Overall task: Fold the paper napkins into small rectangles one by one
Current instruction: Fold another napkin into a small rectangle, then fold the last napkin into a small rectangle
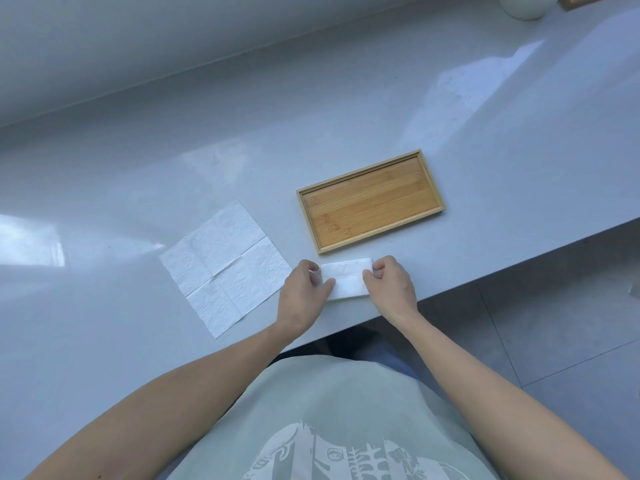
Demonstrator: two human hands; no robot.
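Observation:
A white paper napkin, folded into a small rectangle (346,279), lies near the front edge of the grey counter. My left hand (303,296) pinches its left end, thumb on top. At the right end my right hand (391,284) grips it with curled fingers. A second napkin (225,266) lies unfolded and flat to the left, showing cross-shaped creases. Neither hand touches that open napkin.
An empty bamboo tray (370,201) sits just behind the folded napkin. The counter's front edge (485,275) runs diagonally at the right, with tiled floor below. A white rounded vessel (524,6) stands at the far back right.

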